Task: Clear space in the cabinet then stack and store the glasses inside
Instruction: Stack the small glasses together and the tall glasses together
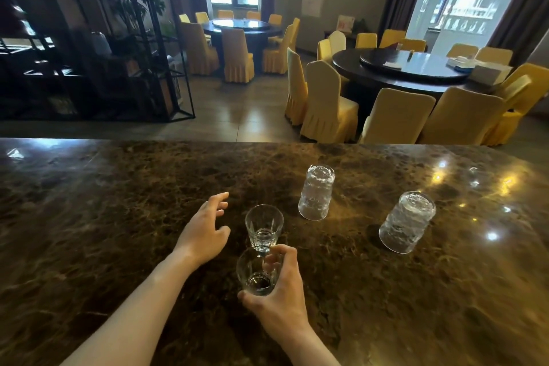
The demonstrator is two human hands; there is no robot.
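Observation:
On the dark marble counter (118, 217) an upright clear glass (263, 224) stands near the middle. My right hand (279, 300) grips a second clear glass (258, 272) just in front of it, mouth up and tilted. My left hand (205, 230) hovers open, fingers spread, just left of the standing glass without touching it. Two upside-down stacks of glasses stand further right: one stack (316, 192) behind and one stack (407, 221) at the right. No cabinet is in view.
Beyond the counter's far edge lies a dining room with round dark tables (416, 68) ringed by yellow-covered chairs (326, 104). A black metal shelf unit (89, 38) stands at the far left. The counter's left half bears only reflections.

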